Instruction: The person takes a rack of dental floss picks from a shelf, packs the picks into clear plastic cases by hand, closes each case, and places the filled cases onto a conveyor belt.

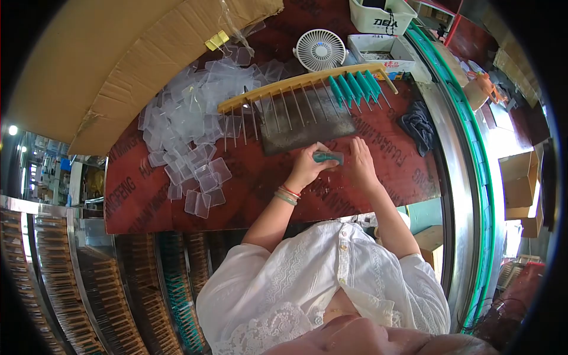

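My left hand (307, 167), with bracelets at its wrist, is closed on a small teal piece (322, 157). Something see-through seems to lie at the piece's right end, though its outline is unclear. My right hand (361, 161) is just to the right, its fingers stretched out and nothing visible in them. Beyond both hands stands a wooden bar (284, 89) with a row of thin metal rods. Several teal pieces (355, 87) sit on the rods at its right end; the rods further left are bare. Under the rods lies a dark flat plate (305, 118).
Clear plastic pieces (183, 118) are heaped at the left beside a large cardboard sheet (136, 53). A white fan (320, 50), a white box (381, 50) and a bin (383, 18) stand at the back. Dark cloth (418, 127) lies right, by a green-edged metal rail (467, 148).
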A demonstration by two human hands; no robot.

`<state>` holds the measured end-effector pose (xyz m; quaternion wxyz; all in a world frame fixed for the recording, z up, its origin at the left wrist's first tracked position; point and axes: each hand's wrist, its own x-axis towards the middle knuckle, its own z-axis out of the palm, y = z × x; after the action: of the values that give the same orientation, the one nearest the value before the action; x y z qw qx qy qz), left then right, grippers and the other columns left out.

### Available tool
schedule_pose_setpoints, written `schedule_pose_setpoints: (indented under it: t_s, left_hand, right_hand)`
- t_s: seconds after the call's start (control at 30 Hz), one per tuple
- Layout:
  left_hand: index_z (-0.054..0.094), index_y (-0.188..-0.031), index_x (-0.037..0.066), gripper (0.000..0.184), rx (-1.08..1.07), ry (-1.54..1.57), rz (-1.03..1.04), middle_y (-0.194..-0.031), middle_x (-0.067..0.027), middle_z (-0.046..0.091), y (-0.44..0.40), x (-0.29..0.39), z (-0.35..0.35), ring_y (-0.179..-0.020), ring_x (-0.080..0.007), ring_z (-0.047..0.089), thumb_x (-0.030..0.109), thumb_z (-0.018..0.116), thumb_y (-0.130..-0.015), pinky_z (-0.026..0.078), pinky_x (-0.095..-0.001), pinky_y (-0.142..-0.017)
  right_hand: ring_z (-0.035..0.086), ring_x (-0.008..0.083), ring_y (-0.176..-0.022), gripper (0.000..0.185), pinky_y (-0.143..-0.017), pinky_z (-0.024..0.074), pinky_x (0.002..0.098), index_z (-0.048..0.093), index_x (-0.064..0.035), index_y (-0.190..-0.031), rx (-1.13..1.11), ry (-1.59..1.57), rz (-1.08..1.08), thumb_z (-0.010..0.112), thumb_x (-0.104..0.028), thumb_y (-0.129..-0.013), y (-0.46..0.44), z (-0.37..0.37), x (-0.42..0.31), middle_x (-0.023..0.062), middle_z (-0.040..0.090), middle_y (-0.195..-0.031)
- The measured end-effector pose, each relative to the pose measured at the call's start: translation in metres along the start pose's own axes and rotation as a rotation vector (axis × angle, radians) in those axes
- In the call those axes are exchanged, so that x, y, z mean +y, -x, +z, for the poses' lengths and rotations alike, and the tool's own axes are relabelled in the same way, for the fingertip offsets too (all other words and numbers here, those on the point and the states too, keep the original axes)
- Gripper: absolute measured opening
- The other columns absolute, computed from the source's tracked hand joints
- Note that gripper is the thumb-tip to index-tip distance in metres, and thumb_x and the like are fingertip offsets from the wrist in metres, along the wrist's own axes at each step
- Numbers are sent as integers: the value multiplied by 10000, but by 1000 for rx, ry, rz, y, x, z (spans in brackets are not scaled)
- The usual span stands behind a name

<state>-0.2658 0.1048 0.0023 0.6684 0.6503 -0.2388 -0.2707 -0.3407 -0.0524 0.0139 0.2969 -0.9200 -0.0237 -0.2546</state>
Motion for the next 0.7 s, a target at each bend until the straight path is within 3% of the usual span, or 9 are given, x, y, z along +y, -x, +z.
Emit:
schedule_pose_setpoints:
  t_s: [0.07, 0.2, 0.37, 0.43, 0.47, 0.53, 0.57, 0.63, 0.7]
  left_hand:
    - [588, -894, 12, 220, -31, -4, 37, -864, -25, 632, -1, 1, -4, -840, -82, 578, 117, 733, -765, 459, -250, -776]
    - [599, -922, 11, 194, -52, -10, 121, -877, -18, 629, -1, -1, -6, -841, -81, 573, 122, 699, -798, 453, -245, -782]
    - [606, -974, 20, 205, 136, -104, 190, -924, -22, 622, 0, -25, 2, -879, -94, 565, 148, 670, -828, 448, -251, -803]
    - [578, -1074, 28, 291, 29, -30, 151, -1050, -48, 588, 2, -36, -2, -985, -124, 541, 158, 667, -830, 445, -255, -825]
    - [524, -1162, 13, 410, -69, 43, 246, -1177, -84, 532, 8, -21, -2, -1095, -163, 495, 177, 678, -818, 426, -285, -879]
    - [499, -1202, -6, 538, 488, -1024, 413, -1184, -157, 520, 31, -6, -39, -1099, -282, 496, 250, 706, -777, 390, -392, -933]
    - [502, -1213, 5, 579, 737, -1331, 378, -1154, -180, 524, 47, 1, -68, -1058, -329, 503, 303, 711, -763, 398, -426, -904]
    - [483, -1227, 30, 650, 1128, -1790, 81, -1174, -176, 529, 81, -19, -125, -1105, -371, 481, 469, 639, -773, 363, -506, -920]
    - [443, -1296, 96, 619, 1214, -2021, -310, -1159, -153, 535, 99, -57, -159, -1075, -344, 501, 511, 530, -844, 348, -522, -918]
  right_hand:
    - [491, 347, -879, 396, -744, 418, 418, 497, -31, -922, 27, -49, 44, 725, -104, -606, 1, -2, 1, 154, 495, -925]
    - [523, 362, -835, 378, -708, 439, 426, 520, -25, -915, -204, -283, 216, 749, -173, -654, 8, 0, 10, 163, 527, -864]
    - [560, 354, -789, 384, -677, 464, 391, 549, -39, -985, 93, -371, 154, 742, -193, -691, 16, 20, 4, 150, 578, -836]
    - [558, 359, -816, 354, -717, 468, 403, 548, -41, -1000, 37, -808, 463, 713, -116, -695, 35, 26, -4, 166, 585, -919]
    - [558, 359, -816, 354, -717, 468, 403, 548, -41, -1000, 106, -771, 484, 713, -116, -695, 40, 17, 13, 166, 585, -919]
    - [563, 281, -874, 386, -766, 465, 356, 533, -38, -1056, 317, -514, 451, 671, -27, -696, 58, -12, 53, 144, 572, -972]
    - [565, 242, -903, 411, -791, 463, 333, 525, -36, -1084, 421, -370, 452, 649, 18, -696, 75, -33, 72, 133, 566, -999]
    - [538, 291, -957, 469, -851, 439, 372, 531, -46, -1111, 636, 190, 530, 627, 31, -658, 115, -101, 117, 138, 571, -1025]
    - [510, 325, -993, 483, -883, 410, 403, 551, -62, -1105, 839, 398, 734, 644, -2, -634, 170, -166, 140, 141, 576, -1036]
